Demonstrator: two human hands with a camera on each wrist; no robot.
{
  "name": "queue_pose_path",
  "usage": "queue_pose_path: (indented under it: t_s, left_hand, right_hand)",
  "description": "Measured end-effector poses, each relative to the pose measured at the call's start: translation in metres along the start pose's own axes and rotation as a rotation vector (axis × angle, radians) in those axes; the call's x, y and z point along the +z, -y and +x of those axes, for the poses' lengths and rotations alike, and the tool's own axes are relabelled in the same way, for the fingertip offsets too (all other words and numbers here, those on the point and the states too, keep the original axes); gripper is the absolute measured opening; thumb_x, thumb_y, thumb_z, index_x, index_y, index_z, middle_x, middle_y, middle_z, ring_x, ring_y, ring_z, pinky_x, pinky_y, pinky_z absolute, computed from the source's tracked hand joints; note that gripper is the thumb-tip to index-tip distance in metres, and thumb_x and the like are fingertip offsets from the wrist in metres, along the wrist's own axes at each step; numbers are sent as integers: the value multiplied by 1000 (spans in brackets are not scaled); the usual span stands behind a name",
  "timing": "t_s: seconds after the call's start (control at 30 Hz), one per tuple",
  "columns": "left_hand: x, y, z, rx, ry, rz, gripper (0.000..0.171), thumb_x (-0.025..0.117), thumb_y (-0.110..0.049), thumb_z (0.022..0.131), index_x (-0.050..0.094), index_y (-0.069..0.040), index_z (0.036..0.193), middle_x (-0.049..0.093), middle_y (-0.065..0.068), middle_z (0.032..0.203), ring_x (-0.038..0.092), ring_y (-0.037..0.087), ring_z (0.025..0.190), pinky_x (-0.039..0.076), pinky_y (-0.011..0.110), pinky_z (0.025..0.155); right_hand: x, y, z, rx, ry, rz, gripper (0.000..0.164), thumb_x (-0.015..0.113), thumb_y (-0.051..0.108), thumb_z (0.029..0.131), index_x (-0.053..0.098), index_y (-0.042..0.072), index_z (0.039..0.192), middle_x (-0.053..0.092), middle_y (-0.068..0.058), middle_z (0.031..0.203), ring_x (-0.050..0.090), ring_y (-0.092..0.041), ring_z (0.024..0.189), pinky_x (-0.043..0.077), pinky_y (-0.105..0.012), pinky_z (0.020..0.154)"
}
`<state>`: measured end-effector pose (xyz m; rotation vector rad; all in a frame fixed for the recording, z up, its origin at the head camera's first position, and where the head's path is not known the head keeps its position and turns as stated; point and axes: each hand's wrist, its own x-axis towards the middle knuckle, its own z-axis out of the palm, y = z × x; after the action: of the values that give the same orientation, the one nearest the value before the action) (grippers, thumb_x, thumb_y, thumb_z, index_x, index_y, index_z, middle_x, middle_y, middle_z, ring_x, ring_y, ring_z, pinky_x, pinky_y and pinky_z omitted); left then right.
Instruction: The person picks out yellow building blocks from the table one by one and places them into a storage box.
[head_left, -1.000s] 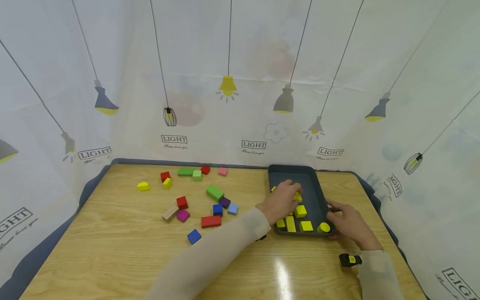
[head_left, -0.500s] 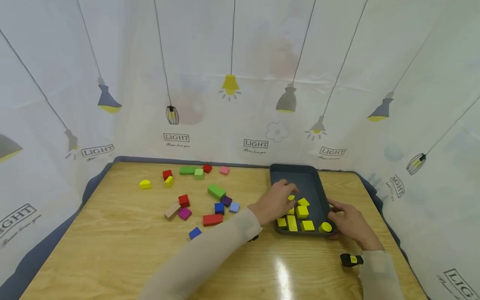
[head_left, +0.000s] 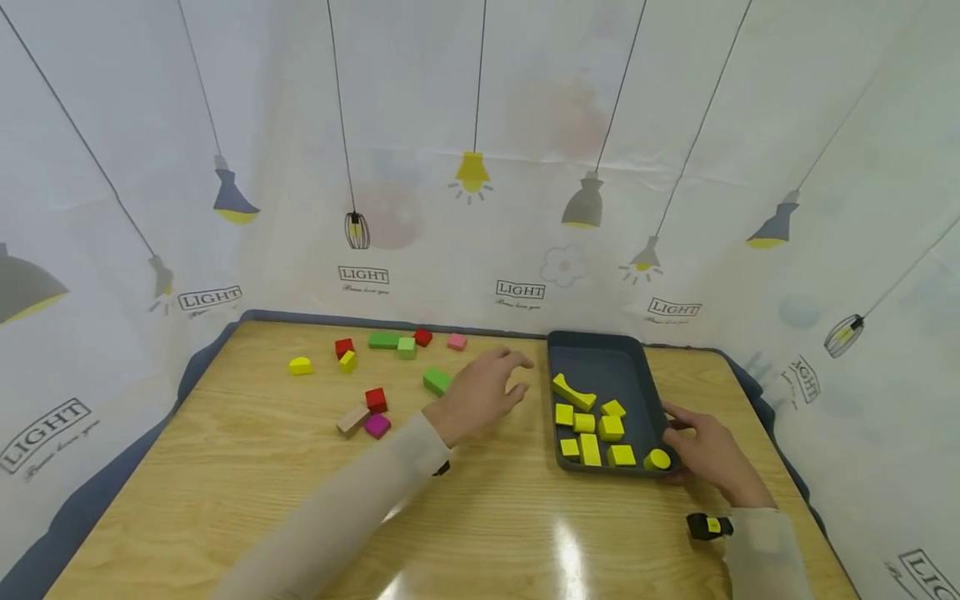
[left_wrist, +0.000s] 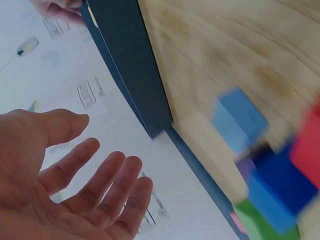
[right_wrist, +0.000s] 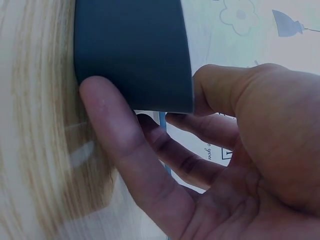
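My left hand (head_left: 480, 396) hangs over the table left of the dark grey tray (head_left: 600, 358). Its fingers are spread and slightly bent, with nothing between them; the palm shows bare in the left wrist view. At the tray's near right corner, my right hand (head_left: 708, 450) grips the wall, thumb at the rim and fingers around the outside and below. Inside the tray lie several yellow blocks, among them an arch block (head_left: 573, 393) against the left side and a cylinder (head_left: 657, 459) in the near right corner. A light blue cube (left_wrist: 239, 120) is close to the left hand.
Left on the table are a yellow half-round block (head_left: 301, 366), another yellow block (head_left: 347, 361), a red cube (head_left: 376, 400), a wood-coloured block (head_left: 353, 420) and a magenta block (head_left: 377, 425). Green blocks (head_left: 384, 340) and a pink block (head_left: 457, 342) lie near the back edge.
My left hand has lifted away from the tray and moved left over the table. The yellow arch block it covered now shows. My right hand keeps its grip on the tray.
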<state>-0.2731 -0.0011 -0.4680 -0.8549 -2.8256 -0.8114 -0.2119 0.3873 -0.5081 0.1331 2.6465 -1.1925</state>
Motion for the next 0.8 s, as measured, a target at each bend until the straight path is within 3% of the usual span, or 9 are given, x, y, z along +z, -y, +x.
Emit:
queue_pose_path:
  t_s: [0.07, 0.27, 0.5, 0.6, 0.73, 0.8]
  left_hand:
    - [-6, 9, -5, -17, -14, 12, 38, 77, -24, 115, 75, -12, 151, 76, 12, 139, 70, 22, 104, 67, 40, 93]
    - [-30, 37, -25, -76, -81, 60, 41, 81, -22, 112, 74, -13, 151, 74, 15, 146, 74, 26, 104, 70, 43, 89]
    - [-59, 76, -47, -184, -109, 60, 46, 79, -23, 113, 69, -13, 158, 72, 16, 140, 66, 27, 91, 64, 43, 80]
    - [-69, 95, -56, -224, -120, 67, 46, 77, -22, 114, 69, -10, 157, 73, 18, 137, 65, 29, 93, 63, 45, 83]
    - [-85, 119, -72, -288, -142, 71, 46, 76, -21, 114, 69, -7, 157, 71, 23, 146, 70, 35, 109, 68, 53, 98]
    - [-93, 132, -79, -319, -148, 81, 46, 75, -21, 115, 68, -6, 158, 70, 25, 148, 69, 36, 111, 68, 54, 97]
  right_hand:
    - [0, -1, 0, 5, -1, -2, 72, 54, 17, 116, 32, 3, 182, 53, -43, 166, 86, -28, 99, 74, -43, 74]
    - [-1, -3, 1, -5, 1, -11, 72, 54, 17, 116, 31, 1, 182, 53, -43, 166, 87, -27, 90, 74, -43, 74]
    - [-3, -4, 0, -13, -16, -41, 71, 54, 17, 116, 32, -1, 182, 54, -44, 165, 88, -29, 94, 74, -43, 76]
    - [-3, -4, 0, -5, -9, -28, 71, 54, 16, 117, 31, -1, 182, 53, -45, 166, 88, -30, 95, 74, -44, 75]
    - [-2, -4, 0, -13, -9, -29, 71, 54, 17, 117, 31, 0, 182, 54, -44, 165, 88, -28, 88, 74, -42, 73]
    - [-1, -4, -1, -22, -9, -29, 71, 54, 17, 116, 32, 0, 182, 55, -44, 165, 87, -27, 84, 74, -42, 72]
